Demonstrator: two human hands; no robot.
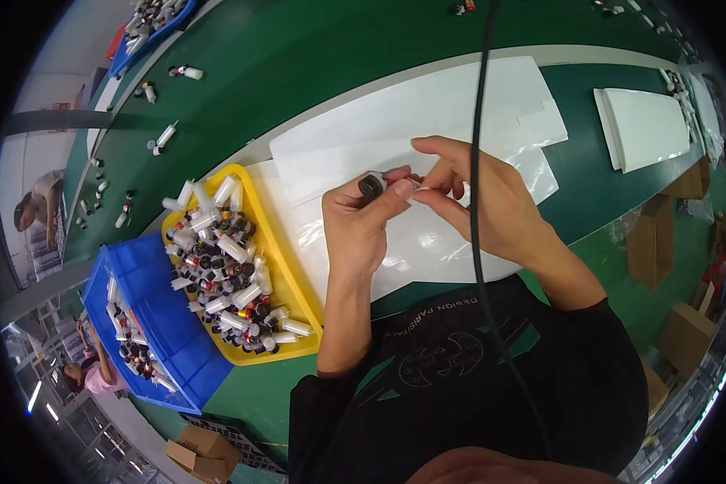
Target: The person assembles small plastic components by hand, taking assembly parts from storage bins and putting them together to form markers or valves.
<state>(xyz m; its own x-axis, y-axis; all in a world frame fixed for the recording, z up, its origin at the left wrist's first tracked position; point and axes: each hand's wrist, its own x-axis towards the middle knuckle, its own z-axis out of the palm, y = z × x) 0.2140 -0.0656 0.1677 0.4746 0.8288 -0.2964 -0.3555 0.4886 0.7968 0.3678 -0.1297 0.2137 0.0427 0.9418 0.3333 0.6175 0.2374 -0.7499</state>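
Above the white sheets, my left hand (353, 230) closes round a small bottle with a dark round cap (371, 186); most of its body is hidden by the fingers. Close beside it, my right hand (500, 194) brings thumb and index finger together at a thin pale bit (419, 189) by the left thumb tip, too small to name. To the left, a yellow tray (286, 274) holds a heap of small clear plastic bottles (232, 248) with black, red and white caps. White glossy sheets (355, 149) lie beneath both hands.
A blue bin (165, 302) with more bottles stands left of the tray. Loose bottles (165, 137) lie on the green conveyor belt (315, 56) beyond. A black cable (479, 105) hangs in front of the right hand. A white stack (645, 125) and cardboard boxes (649, 242) are at right.
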